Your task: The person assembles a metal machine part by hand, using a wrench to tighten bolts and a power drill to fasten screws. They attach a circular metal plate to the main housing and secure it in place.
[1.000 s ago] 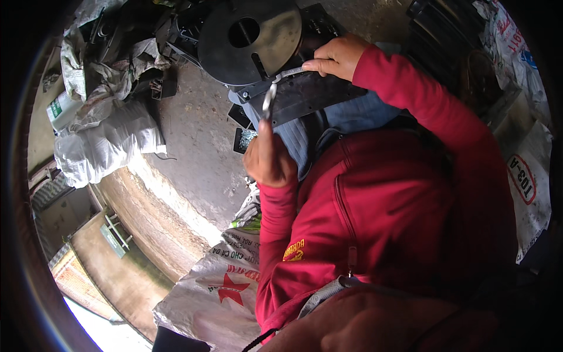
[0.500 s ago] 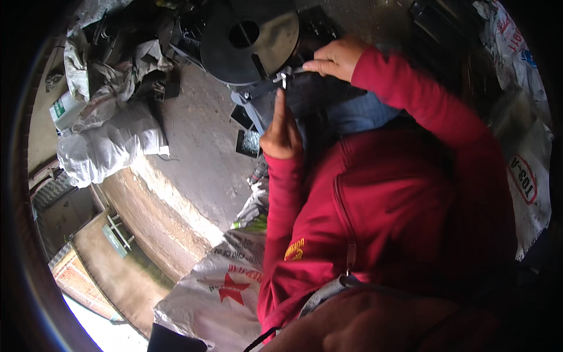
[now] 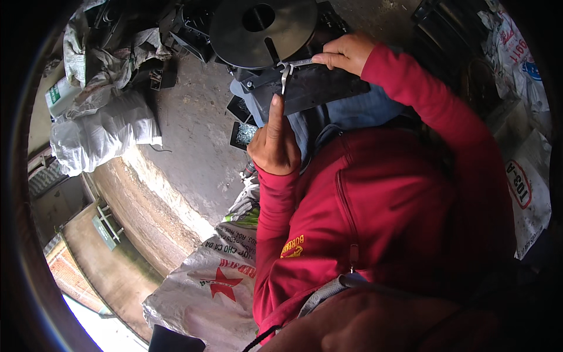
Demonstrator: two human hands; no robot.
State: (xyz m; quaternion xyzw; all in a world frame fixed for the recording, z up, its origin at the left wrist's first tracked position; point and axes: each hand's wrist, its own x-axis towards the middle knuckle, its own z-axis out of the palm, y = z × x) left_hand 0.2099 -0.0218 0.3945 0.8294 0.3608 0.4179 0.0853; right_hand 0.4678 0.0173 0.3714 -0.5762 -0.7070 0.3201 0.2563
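My left hand (image 3: 274,139) is closed on a silver open-end wrench (image 3: 285,81), its index finger stretched along the handle. A second silver wrench (image 3: 303,61) is pinched in my right hand (image 3: 350,54) and lies nearly level. The heads of both wrenches meet at the near rim of a round black metal disc (image 3: 233,44), just beside its slot. The small fastener there is too hidden to make out. Under the disc, a dark flat metal plate (image 3: 328,88) rests over my lap.
Left of my knees stand a black bin of small shiny metal parts (image 3: 241,135) and another dark bin (image 3: 239,108). White sacks (image 3: 102,138) lie farther left. A printed sack (image 3: 205,293) is by my left elbow; black metal parts (image 3: 448,26) lie at the far right.
The disc and plate have shifted slightly right and away from me. Both wrenches remain at the disc's rim, and the right one now shows more plainly.
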